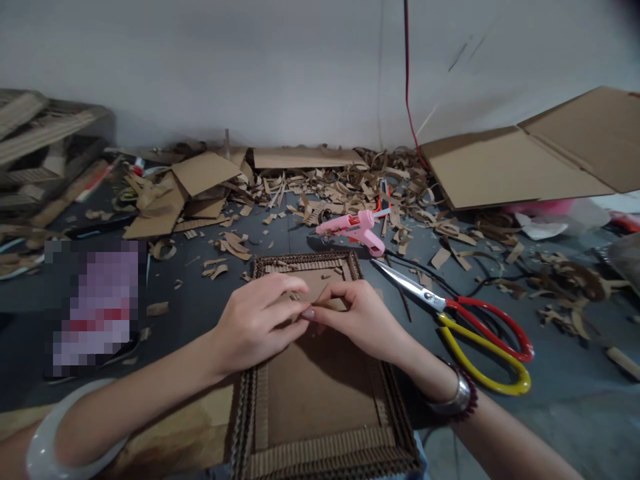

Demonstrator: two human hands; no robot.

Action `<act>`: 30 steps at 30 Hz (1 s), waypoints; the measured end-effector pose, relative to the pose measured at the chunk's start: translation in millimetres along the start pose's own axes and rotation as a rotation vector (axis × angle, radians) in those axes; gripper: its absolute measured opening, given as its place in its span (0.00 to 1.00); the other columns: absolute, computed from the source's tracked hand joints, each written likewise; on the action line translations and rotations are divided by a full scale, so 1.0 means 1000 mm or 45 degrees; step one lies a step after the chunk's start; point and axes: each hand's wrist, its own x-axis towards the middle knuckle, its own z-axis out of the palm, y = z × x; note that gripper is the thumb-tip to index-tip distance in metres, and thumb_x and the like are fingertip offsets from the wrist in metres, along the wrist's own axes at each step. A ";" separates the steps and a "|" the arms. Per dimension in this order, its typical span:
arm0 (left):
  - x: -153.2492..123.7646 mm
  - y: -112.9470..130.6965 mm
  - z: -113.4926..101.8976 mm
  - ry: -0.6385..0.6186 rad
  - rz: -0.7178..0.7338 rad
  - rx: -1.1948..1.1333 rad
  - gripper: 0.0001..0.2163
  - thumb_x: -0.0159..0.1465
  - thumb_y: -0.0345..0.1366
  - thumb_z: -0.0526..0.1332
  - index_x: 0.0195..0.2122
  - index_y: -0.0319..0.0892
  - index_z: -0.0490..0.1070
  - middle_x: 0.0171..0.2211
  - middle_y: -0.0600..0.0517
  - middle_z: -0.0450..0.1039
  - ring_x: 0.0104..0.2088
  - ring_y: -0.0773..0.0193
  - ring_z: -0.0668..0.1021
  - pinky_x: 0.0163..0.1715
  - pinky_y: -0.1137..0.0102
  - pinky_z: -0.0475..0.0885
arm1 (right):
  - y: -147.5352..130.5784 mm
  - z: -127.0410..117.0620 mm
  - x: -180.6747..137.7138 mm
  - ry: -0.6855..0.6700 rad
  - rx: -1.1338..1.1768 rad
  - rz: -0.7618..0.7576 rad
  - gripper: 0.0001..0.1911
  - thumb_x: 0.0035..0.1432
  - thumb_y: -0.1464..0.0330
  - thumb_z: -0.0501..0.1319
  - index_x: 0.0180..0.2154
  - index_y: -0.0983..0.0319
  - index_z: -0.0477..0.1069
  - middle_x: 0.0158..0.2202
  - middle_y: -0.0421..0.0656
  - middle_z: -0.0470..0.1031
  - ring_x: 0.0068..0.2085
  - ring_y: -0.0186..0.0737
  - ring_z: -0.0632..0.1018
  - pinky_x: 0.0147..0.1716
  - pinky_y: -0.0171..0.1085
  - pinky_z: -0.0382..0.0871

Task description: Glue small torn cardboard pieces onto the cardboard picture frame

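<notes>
My left hand (267, 320) and my right hand (357, 317) meet over the upper part of a shallow cardboard tray (330, 443) with layered corrugated edges. The right thumb and forefinger are pinched together, and the left fingertips close in against them. Whatever sits between the fingers is too small and too covered to name. Small cardboard bits lie inside the tray's far end, just beyond my fingers. To the right of my right hand lie scissors (430, 298) with one red and one yellow handle. A pink glue gun (350, 225) rests beyond the tray.
Many cardboard scraps (340, 183) are strewn along the wall. A large cardboard sheet (500, 163) leans at the right, and cut cardboard pieces (205, 173) lie at the back left. A phone-like object with a blurred screen (97, 307) is at the left. A black cord (420, 267) runs behind the scissors.
</notes>
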 end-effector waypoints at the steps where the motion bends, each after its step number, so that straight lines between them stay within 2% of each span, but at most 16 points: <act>1: -0.001 0.001 -0.001 -0.008 0.008 0.010 0.03 0.54 0.26 0.62 0.28 0.38 0.70 0.32 0.47 0.72 0.33 0.63 0.76 0.33 0.69 0.73 | 0.000 0.001 -0.001 -0.009 -0.002 -0.011 0.11 0.51 0.63 0.61 0.22 0.63 0.72 0.20 0.38 0.73 0.23 0.32 0.70 0.24 0.31 0.59; 5: -0.009 0.004 -0.006 -0.012 0.021 0.046 0.05 0.54 0.26 0.62 0.32 0.38 0.70 0.32 0.48 0.73 0.34 0.63 0.76 0.32 0.69 0.74 | -0.003 0.004 -0.004 -0.140 0.130 -0.027 0.10 0.54 0.65 0.59 0.25 0.63 0.73 0.21 0.39 0.75 0.24 0.33 0.72 0.25 0.31 0.62; 9: -0.017 0.006 -0.010 -0.007 -0.003 0.025 0.07 0.54 0.26 0.63 0.35 0.37 0.70 0.33 0.48 0.73 0.34 0.63 0.76 0.33 0.70 0.73 | -0.007 0.007 -0.007 -0.216 0.178 -0.055 0.14 0.56 0.64 0.56 0.24 0.64 0.71 0.21 0.40 0.74 0.22 0.31 0.71 0.23 0.30 0.61; 15: -0.019 0.006 -0.009 -0.044 -0.082 -0.025 0.07 0.57 0.27 0.61 0.37 0.39 0.69 0.35 0.48 0.74 0.34 0.65 0.76 0.33 0.72 0.73 | -0.007 0.010 -0.007 -0.174 0.220 -0.010 0.12 0.57 0.66 0.54 0.26 0.64 0.70 0.19 0.40 0.72 0.22 0.31 0.70 0.24 0.31 0.62; 18: -0.018 0.005 -0.009 -0.039 -0.052 -0.041 0.07 0.58 0.26 0.60 0.38 0.37 0.69 0.34 0.47 0.75 0.35 0.64 0.77 0.33 0.72 0.74 | -0.004 0.013 -0.005 -0.154 0.298 0.041 0.11 0.54 0.64 0.57 0.27 0.64 0.71 0.19 0.39 0.72 0.23 0.32 0.71 0.24 0.31 0.64; 21: -0.018 0.004 -0.009 -0.042 -0.021 -0.017 0.07 0.58 0.25 0.59 0.38 0.37 0.69 0.33 0.48 0.76 0.34 0.63 0.77 0.32 0.71 0.75 | -0.001 0.017 -0.003 -0.097 0.341 0.117 0.11 0.49 0.62 0.62 0.25 0.64 0.72 0.20 0.39 0.72 0.23 0.33 0.72 0.23 0.31 0.64; 23: -0.019 0.003 -0.010 -0.038 0.006 0.021 0.06 0.57 0.26 0.59 0.37 0.37 0.69 0.33 0.48 0.76 0.34 0.62 0.78 0.33 0.69 0.75 | 0.000 0.018 -0.002 -0.062 0.297 0.126 0.11 0.49 0.62 0.62 0.23 0.64 0.72 0.19 0.40 0.72 0.23 0.33 0.72 0.23 0.31 0.64; 26: -0.019 0.003 -0.010 -0.032 0.037 0.062 0.06 0.56 0.26 0.61 0.36 0.36 0.69 0.33 0.46 0.77 0.35 0.60 0.78 0.34 0.68 0.75 | 0.000 0.017 -0.002 -0.075 0.247 0.094 0.11 0.51 0.64 0.60 0.22 0.63 0.71 0.18 0.39 0.73 0.22 0.32 0.71 0.24 0.31 0.63; 30: -0.021 0.002 -0.010 -0.022 0.030 0.036 0.08 0.56 0.27 0.61 0.37 0.37 0.69 0.33 0.46 0.76 0.35 0.61 0.78 0.35 0.69 0.75 | -0.001 0.017 -0.003 -0.139 0.331 0.089 0.11 0.52 0.64 0.59 0.23 0.63 0.70 0.19 0.40 0.73 0.22 0.32 0.72 0.24 0.31 0.64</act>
